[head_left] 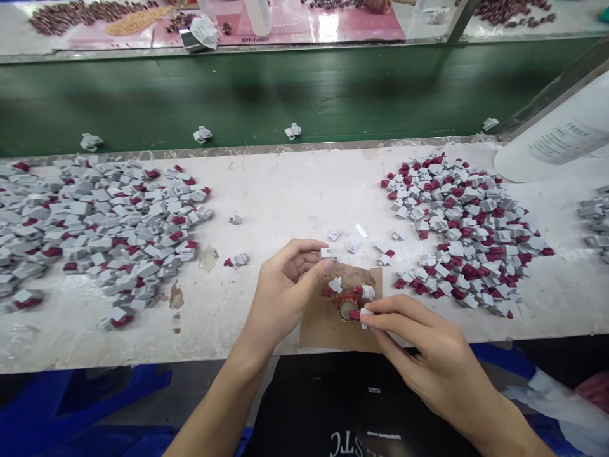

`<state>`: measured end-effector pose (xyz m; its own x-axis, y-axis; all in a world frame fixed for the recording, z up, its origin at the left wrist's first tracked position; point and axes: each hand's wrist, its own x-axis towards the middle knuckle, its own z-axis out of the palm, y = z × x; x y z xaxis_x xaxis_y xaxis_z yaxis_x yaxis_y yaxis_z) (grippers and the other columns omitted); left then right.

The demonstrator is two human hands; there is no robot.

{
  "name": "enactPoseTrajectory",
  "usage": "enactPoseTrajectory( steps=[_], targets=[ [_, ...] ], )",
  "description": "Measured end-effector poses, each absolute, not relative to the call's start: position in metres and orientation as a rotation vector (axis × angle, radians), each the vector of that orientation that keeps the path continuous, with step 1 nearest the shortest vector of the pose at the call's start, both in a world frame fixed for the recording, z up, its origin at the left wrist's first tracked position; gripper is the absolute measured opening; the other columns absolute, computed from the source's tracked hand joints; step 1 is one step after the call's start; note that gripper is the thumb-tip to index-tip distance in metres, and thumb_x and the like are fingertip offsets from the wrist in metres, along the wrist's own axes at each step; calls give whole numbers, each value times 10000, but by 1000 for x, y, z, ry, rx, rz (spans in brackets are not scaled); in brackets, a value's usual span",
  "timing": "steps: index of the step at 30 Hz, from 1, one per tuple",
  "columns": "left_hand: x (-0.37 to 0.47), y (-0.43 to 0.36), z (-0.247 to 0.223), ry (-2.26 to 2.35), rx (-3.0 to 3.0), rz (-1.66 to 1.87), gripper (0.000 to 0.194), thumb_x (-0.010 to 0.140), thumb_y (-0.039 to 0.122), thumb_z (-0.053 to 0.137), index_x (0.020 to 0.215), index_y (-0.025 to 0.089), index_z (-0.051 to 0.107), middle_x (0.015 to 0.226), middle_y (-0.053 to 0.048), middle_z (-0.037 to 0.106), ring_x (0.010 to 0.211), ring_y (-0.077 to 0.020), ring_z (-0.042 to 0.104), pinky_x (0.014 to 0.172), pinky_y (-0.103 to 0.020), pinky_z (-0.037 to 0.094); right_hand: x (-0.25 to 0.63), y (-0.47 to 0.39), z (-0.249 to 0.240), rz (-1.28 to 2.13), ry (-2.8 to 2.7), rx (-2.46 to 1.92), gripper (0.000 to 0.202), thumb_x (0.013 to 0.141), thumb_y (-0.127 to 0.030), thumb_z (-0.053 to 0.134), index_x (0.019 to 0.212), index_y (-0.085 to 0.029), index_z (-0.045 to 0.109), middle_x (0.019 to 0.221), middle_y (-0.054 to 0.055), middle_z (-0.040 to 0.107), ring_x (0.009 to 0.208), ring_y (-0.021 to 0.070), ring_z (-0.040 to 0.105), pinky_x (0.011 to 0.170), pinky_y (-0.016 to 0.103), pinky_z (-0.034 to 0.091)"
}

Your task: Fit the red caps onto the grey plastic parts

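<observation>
My left hand (290,289) pinches a small light-grey plastic part (325,252) between thumb and forefinger. In my right hand (423,349) is a grey-and-maroon plastic part (365,317), its maroon end over a bottle cap (347,309). The cap lies hollow side up, with clear-looking contents whose kind I cannot tell. Beneath it is a piece of brown cardboard (318,327). Two more grey-and-maroon parts, one left (335,285) and one right (367,292), rest on the cardboard close to the cap.
Large piles of grey-and-maroon parts spread at left (109,222) and right (461,235). A white bottle (556,130) leans into view at far right. Behind the white tabletop (295,190) runs a green belt (333,95) carrying several grey parts. A pink mat (304,25) lies beyond it.
</observation>
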<state>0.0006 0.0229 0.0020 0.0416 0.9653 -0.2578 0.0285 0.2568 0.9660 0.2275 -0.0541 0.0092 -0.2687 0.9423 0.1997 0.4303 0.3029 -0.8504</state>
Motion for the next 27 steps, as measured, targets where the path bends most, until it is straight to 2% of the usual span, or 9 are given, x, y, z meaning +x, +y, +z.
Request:
enactPoseTrajectory(
  steps=[2, 6, 9, 13, 16, 20, 25, 27],
  targets=[
    [5, 21, 2, 1274, 1019, 952, 267, 923, 376, 943, 1093, 213, 817, 924, -55, 796, 860, -236, 769, 710, -330, 664, 226, -53, 8, 867, -1867, -1218, 273, 1073, -55, 674, 1188, -241, 836, 1136, 100, 837, 1018, 254, 852, 872, 360, 737],
    [12, 19, 1, 1248, 1047, 936, 236, 957, 361, 914, 1115, 217, 814, 918, -47, 799, 887, -222, 769, 779, -321, 655, 222, -51, 8, 852, -1902, -1208, 262, 1080, -27, 656, 1184, -204, 818, 1110, 111, 817, 999, 238, 829, 856, 355, 715],
    [13, 20, 2, 1249, 1059, 917, 214, 972, 347, 900, 1122, 220, 815, 922, -44, 803, 887, -216, 770, 767, -308, 643, 220, -50, 10, 864, -1912, -1210, 261, 1084, -22, 641, 1166, -196, 818, 1085, 118, 810, 970, 237, 817, 825, 367, 702],
    [13, 23, 6, 1217, 1042, 919, 203, 977, 326, 896, 1126, 213, 819, 927, -47, 816, 874, -206, 775, 756, -296, 641, 225, -46, 15, 939, -1746, -1227, 233, 1071, -75, 708, 1135, -249, 848, 1076, 84, 836, 960, 226, 829, 819, 353, 711],
    [16, 26, 11, 1149, 1008, 900, 179, 992, 310, 882, 1120, 209, 808, 882, -41, 812, 832, -192, 768, 749, -288, 632, 233, -37, 18, 1028, -1429, -1302, 195, 1048, -162, 803, 1107, -328, 888, 1089, 43, 874, 1050, 247, 849, 917, 385, 732],
    [26, 28, 16, 969, 954, 843, 176, 1036, 342, 843, 1146, 218, 782, 941, -58, 840, 873, -217, 805, 795, -322, 654, 238, -20, 15, 1134, -1071, -1247, 179, 1045, -235, 843, 1119, -383, 911, 1178, 15, 897, 1215, 268, 848, 1072, 434, 717],
    [37, 29, 18, 912, 941, 831, 191, 1042, 359, 837, 1156, 213, 789, 926, -62, 825, 879, -227, 786, 796, -336, 638, 237, -7, 7, 1199, -959, -1218, 42, 970, -333, 927, 1011, -341, 924, 1032, 20, 896, 981, 243, 872, 886, 386, 750],
    [39, 29, 18, 909, 935, 826, 195, 1035, 363, 846, 1145, 212, 793, 925, -64, 824, 887, -227, 783, 784, -325, 632, 237, -7, 6, 1210, -920, -1225, 60, 948, -356, 946, 1002, -340, 928, 1025, 21, 899, 972, 235, 869, 859, 359, 742]
  ],
)
